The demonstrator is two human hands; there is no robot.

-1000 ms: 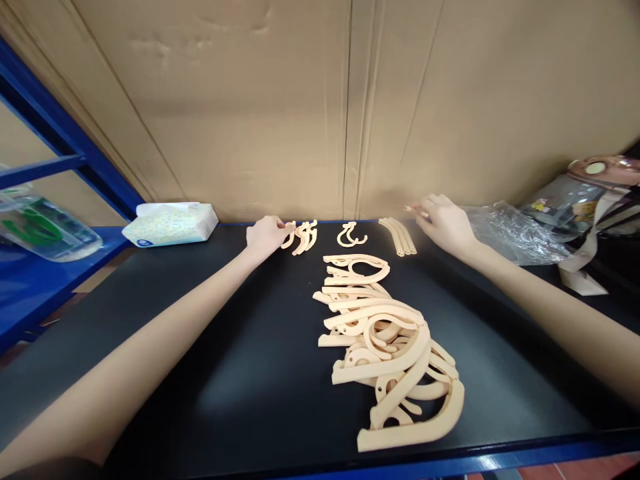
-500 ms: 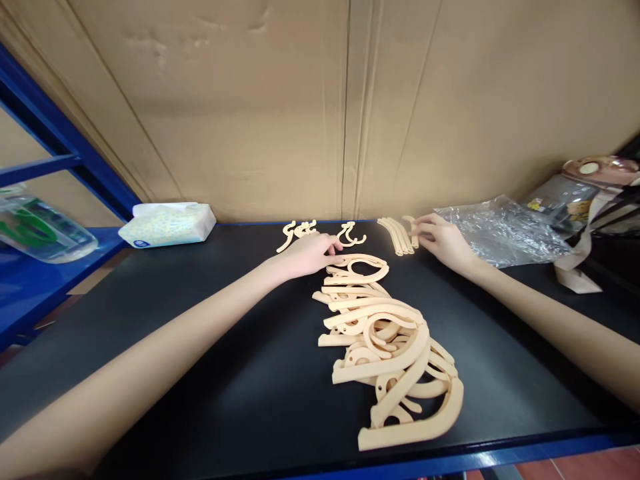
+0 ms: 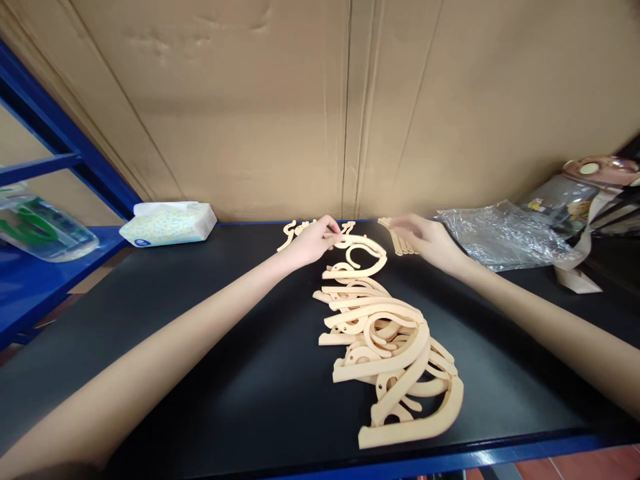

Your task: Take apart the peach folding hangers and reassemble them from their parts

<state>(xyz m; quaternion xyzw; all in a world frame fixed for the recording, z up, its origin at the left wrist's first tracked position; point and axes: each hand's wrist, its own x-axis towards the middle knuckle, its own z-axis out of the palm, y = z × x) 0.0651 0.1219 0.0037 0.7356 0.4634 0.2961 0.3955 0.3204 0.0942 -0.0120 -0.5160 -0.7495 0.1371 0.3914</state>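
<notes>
While the left hand [image 3: 314,243] pinches a looped piece [image 3: 367,242], curved strips [image 3: 399,245] lie beside the right hand [image 3: 431,239]; grip — unclear.

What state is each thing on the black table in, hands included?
Far hanger: folded, one end pinched.
Left hand: pinching that end.
Strips: side by side, partly covered.
Right hand: blurred at those; contact unclear.
Hanger pile: folded, overlapping.
Small pieces: partly hidden.
Tissue box: closed sides, white top.
Plastic bag: crumpled.
Bottle: lid on.
</notes>
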